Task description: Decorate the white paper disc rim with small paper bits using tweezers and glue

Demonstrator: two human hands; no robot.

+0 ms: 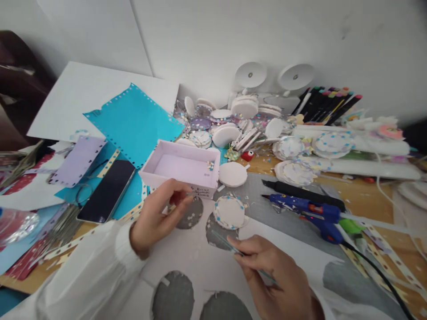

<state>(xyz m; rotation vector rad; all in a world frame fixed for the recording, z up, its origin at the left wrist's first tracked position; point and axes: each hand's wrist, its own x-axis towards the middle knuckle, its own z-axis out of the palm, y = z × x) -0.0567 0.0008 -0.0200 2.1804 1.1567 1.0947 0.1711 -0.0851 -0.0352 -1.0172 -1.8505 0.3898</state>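
My left hand is closed in a pinch just in front of a pale lilac open box; what the fingers hold is too small to name. My right hand grips a thin clear stick, whose tip points up and left. Just beyond that tip lies a white foam disc with a dotted rim. Both hands hover over a white sheet with round holes cut in it. A little confetti lies inside the box at its right end.
A blue glue gun with a black cord lies to the right. Further back sit a heap of white discs and a row of markers. On the left lie a dark phone, teal paper and punched strips.
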